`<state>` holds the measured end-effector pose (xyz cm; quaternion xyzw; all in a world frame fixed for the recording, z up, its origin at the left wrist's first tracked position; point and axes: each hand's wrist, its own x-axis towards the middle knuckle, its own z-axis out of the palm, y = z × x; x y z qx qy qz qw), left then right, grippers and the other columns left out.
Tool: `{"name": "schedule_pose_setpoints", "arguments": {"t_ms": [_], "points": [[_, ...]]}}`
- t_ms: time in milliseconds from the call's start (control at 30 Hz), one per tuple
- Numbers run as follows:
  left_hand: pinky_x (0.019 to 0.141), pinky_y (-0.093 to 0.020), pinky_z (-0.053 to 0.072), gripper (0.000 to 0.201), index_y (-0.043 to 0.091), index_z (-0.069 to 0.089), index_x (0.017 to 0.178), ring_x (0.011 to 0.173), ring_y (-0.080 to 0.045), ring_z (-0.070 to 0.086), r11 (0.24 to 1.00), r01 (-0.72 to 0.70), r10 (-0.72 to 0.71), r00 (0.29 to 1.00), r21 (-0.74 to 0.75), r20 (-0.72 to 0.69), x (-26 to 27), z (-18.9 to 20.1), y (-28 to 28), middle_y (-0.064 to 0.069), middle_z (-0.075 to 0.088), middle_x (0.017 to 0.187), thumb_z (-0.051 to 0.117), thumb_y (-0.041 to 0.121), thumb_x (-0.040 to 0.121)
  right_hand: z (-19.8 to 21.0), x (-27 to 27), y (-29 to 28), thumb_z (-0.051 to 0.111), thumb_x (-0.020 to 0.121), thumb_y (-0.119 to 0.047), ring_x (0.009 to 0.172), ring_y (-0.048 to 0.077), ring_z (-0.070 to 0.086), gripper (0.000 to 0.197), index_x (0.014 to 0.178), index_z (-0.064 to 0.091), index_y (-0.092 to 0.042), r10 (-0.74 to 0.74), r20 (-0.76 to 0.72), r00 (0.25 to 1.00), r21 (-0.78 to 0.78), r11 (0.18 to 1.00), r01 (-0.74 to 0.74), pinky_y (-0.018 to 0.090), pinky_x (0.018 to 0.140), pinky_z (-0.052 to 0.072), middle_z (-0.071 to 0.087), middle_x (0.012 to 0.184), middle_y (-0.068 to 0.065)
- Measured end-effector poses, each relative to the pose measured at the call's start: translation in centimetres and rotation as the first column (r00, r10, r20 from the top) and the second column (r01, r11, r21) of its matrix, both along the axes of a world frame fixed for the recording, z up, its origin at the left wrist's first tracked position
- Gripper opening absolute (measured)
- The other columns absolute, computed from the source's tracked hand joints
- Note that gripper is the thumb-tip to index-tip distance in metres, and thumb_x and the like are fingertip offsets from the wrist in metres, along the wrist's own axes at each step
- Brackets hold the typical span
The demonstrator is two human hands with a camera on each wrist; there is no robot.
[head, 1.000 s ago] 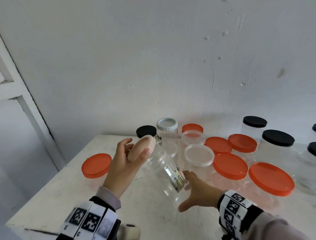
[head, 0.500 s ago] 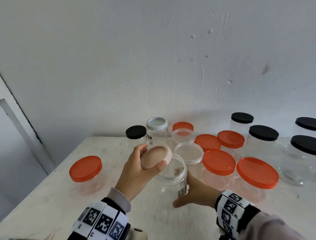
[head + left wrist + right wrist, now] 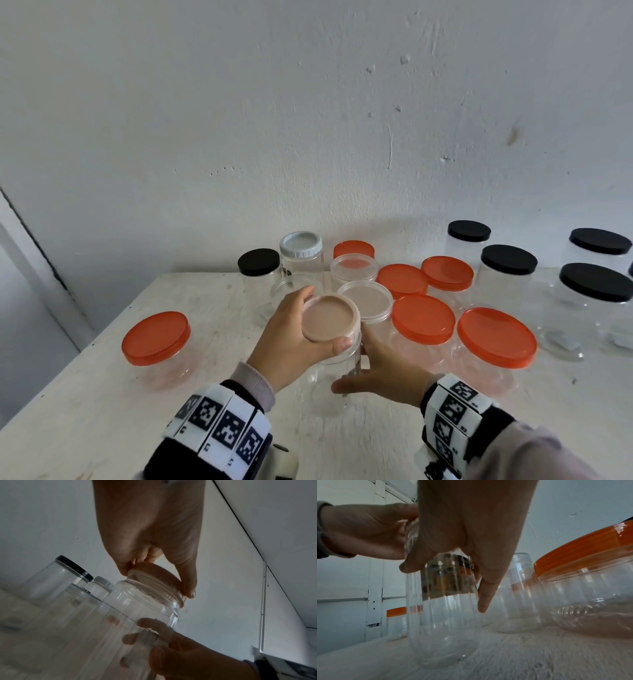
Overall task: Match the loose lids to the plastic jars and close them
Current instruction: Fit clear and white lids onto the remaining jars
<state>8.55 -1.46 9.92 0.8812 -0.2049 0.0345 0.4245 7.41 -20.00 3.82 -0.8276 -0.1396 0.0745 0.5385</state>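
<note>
Orange shows first at the far left of the white worktop [image 3: 102,394], where an orange-lidded jar [image 3: 156,337] stands alone. Next comes the left hand [image 3: 291,346], its thumb and fingers curled round the rim of a beige lid [image 3: 329,318] that sits on the mouth of a clear ribbed jar [image 3: 440,615]; the left wrist view shows the lid slightly tilted on the threads. That jar stands upright on the worktop near the front edge. To its right, the right hand [image 3: 387,373] wraps its fingers about the jar's labelled body, with one finger pointing down alongside. Behind stand open jars, then a cluster of orange-lidded jars [image 3: 496,335], and black-lidded jars [image 3: 596,282] farthest right.
</note>
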Motion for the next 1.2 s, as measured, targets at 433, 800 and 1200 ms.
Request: {"name": "schedule_pose_setpoints", "arguments": {"t_ms": [433,800,1200], "points": [[0.100,-0.020,0.033,0.103,0.030,0.021,0.145,0.127,-0.004,0.036,0.998,0.044,-0.046,0.998,-0.036,-0.049,0.4,-0.8,0.2,0.016,0.034,0.140,0.078,0.054,0.063,0.2,0.0,-0.2,0.086,0.062,-0.046,0.119,-0.008,0.044,0.099,0.127,0.013,-0.065,-0.013,-0.063,0.998,-0.080,0.997,0.008,0.013,0.092,0.044,0.043,0.131,-0.032],[0.097,-0.008,0.036,0.096,0.045,0.030,0.131,0.120,0.014,0.042,0.951,0.114,-0.174,0.965,-0.288,-0.194,0.0,-5.2,1.9,0.036,0.044,0.128,0.084,0.050,0.051,9.6,0.2,-1.0,0.086,0.065,-0.042,0.136,0.002,0.026,0.105,0.145,0.018,-0.044,0.090,0.022,0.996,-0.333,0.940,-0.077,0.029,0.113,0.029,0.023,0.151,-0.019],[0.084,0.002,0.035,0.083,0.046,0.034,0.126,0.112,0.021,0.043,0.929,0.097,-0.184,0.958,-0.357,-0.220,0.8,-6.4,1.2,0.026,0.048,0.129,0.084,0.038,0.060,15.5,3.4,4.8,0.078,0.076,-0.032,0.139,0.021,0.026,0.095,0.148,0.018,-0.046,0.291,-0.208,0.934,-0.869,0.382,-0.313,0.045,0.111,0.030,0.028,0.147,-0.006]]}}
